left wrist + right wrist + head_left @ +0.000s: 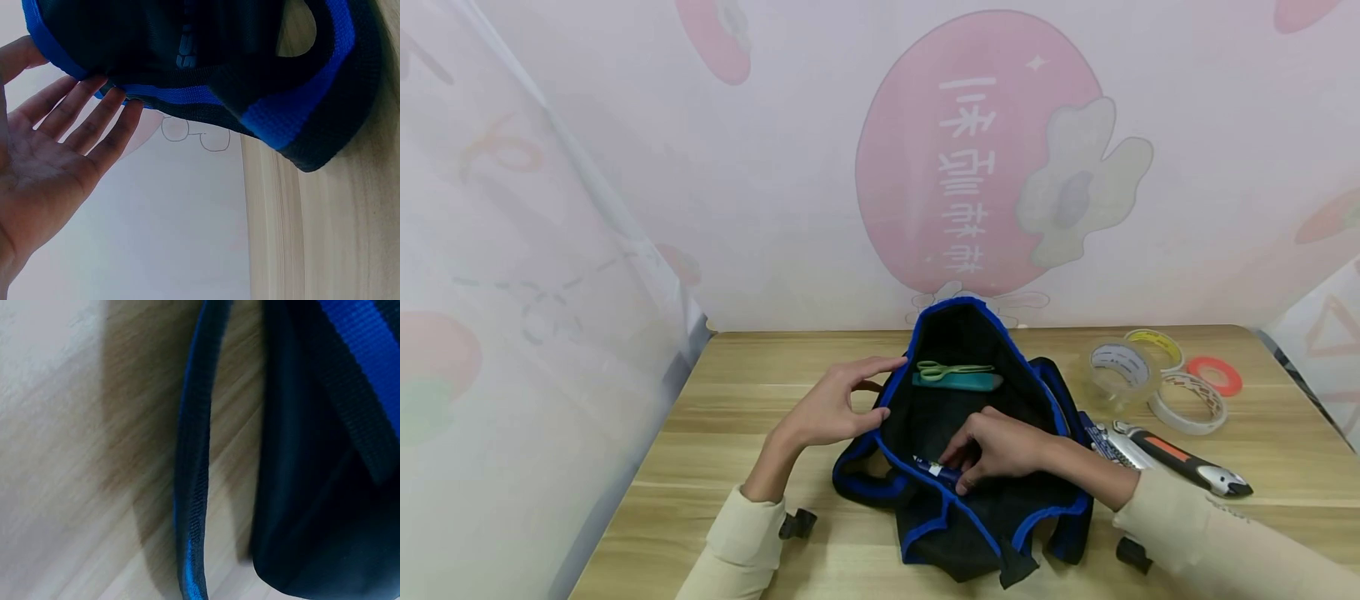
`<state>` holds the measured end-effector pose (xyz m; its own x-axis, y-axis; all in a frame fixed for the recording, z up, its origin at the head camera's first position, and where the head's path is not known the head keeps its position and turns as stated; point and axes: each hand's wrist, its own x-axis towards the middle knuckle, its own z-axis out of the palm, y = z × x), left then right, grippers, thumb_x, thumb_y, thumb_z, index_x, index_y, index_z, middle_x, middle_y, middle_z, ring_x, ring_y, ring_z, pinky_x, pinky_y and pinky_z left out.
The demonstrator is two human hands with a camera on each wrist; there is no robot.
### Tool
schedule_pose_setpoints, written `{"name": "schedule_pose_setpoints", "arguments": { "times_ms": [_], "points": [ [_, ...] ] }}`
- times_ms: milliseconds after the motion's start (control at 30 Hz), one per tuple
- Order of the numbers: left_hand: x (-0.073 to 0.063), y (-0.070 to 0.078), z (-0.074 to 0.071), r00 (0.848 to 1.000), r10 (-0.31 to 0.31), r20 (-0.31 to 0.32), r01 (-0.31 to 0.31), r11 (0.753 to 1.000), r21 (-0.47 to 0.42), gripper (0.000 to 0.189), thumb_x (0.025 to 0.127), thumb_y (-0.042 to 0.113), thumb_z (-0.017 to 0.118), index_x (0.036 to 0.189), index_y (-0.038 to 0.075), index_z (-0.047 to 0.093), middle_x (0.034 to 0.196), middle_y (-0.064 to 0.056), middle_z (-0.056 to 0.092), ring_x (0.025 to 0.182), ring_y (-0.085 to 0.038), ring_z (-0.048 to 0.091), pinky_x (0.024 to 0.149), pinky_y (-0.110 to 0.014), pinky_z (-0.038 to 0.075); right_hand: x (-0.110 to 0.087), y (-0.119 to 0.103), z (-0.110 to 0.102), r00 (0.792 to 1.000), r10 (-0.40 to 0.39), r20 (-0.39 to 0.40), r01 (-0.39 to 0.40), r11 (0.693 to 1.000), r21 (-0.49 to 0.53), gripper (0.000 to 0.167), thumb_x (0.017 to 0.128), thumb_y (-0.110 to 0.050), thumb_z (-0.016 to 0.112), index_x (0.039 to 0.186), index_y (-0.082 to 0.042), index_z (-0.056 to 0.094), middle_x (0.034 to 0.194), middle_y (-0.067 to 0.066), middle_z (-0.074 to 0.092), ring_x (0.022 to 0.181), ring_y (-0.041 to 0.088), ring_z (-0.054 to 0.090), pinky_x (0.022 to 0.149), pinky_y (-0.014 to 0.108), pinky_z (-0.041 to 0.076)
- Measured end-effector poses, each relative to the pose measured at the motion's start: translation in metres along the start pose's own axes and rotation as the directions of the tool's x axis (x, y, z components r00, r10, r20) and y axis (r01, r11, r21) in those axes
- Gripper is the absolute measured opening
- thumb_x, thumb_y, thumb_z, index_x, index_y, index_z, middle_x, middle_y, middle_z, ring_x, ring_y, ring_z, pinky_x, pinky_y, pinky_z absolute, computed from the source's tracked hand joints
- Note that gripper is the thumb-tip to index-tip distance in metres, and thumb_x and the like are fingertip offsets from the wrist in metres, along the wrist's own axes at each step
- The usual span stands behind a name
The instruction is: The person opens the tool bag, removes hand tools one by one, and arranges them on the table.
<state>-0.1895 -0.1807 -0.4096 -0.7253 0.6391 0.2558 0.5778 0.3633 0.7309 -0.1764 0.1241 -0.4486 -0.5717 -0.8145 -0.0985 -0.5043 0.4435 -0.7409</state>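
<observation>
A black tool bag with blue trim (970, 517) lies with its mouth wide on the table. My left hand (831, 400) holds its left rim; in the left wrist view the fingers of that hand (56, 150) lie against the outside while the thumb goes behind the trim. Inside the bag, my right hand (1000, 450) pinches a small dark-blue object with a white label (936, 469), partly covered by the fingers. Farther back in the bag lie green-handled scissors (936, 371) and a teal flat object (955, 382). The right wrist view shows a strap (194, 450), no hand.
Right of the bag, a saw with a black and orange handle (1187, 458) lies by a blue patterned strip (1097, 437). Behind it are a clear tape roll (1120, 375), a white roll (1187, 421), a yellow roll (1176, 354) and a red ring (1228, 377).
</observation>
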Motion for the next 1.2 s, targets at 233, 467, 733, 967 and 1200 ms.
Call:
{"name": "schedule_pose_setpoints", "arguments": {
  "times_ms": [233,467,733,967,1200],
  "points": [
    [0.0,0.0,0.0,1.0,-0.002,0.002,0.002,1.0,0.004,0.07,0.091,0.004,0.074,0.157,0.011,0.055,0.159,-0.01,0.059,0.143,-0.032,0.06,0.108,-0.048,0.061,-0.003,-0.002,-0.003,1.0,-0.004,-0.025,0.003,0.999,-0.044,0.027,0.088,-0.012,0.088,0.115,-0.013,0.083,0.103,-0.005,0.081,0.091,0.001,0.074,0.079,0.017,0.061],
    [-0.001,0.0,0.0,1.0,-0.006,0.002,0.006,1.0,0.006,0.07,0.091,0.004,0.074,0.158,0.012,0.055,0.159,-0.008,0.059,0.143,-0.03,0.059,0.109,-0.047,0.06,-0.015,-0.009,-0.012,0.997,0.014,-0.079,-0.019,0.997,-0.07,0.03,0.09,-0.012,0.086,0.119,-0.015,0.082,0.103,-0.005,0.08,0.09,0.002,0.072,0.077,0.019,0.061],
    [-0.001,0.0,-0.001,1.0,-0.001,0.0,0.001,1.0,0.011,0.07,0.091,0.004,0.074,0.158,0.011,0.055,0.159,-0.009,0.059,0.144,-0.031,0.059,0.109,-0.048,0.06,-0.04,-0.024,-0.039,0.986,0.032,-0.165,-0.042,0.997,-0.058,0.033,0.092,-0.015,0.085,0.124,-0.013,0.081,0.111,-0.001,0.081,0.095,0.007,0.074,0.081,0.024,0.064],
    [-0.001,0.0,-0.001,1.0,0.016,0.004,-0.016,1.0,-0.003,0.07,0.091,0.002,0.073,0.158,0.01,0.054,0.159,-0.012,0.059,0.143,-0.034,0.06,0.109,-0.049,0.06,-0.075,-0.03,-0.058,0.964,0.032,-0.264,-0.044,0.998,-0.039,0.033,0.094,-0.016,0.082,0.127,-0.012,0.079,0.12,0.006,0.079,0.097,0.009,0.073,0.079,0.025,0.065],
    [-0.001,-0.002,-0.001,1.0,0.019,0.01,-0.018,1.0,-0.009,0.07,0.091,0.002,0.073,0.159,0.01,0.053,0.16,-0.013,0.057,0.143,-0.034,0.06,0.109,-0.05,0.06,-0.113,-0.029,-0.073,0.92,0.032,-0.391,-0.064,0.996,-0.069,0.035,0.093,-0.011,0.083,0.128,-0.013,0.078,0.112,-0.001,0.079,0.098,0.005,0.071,0.075,0.025,0.066]
  ]
}}
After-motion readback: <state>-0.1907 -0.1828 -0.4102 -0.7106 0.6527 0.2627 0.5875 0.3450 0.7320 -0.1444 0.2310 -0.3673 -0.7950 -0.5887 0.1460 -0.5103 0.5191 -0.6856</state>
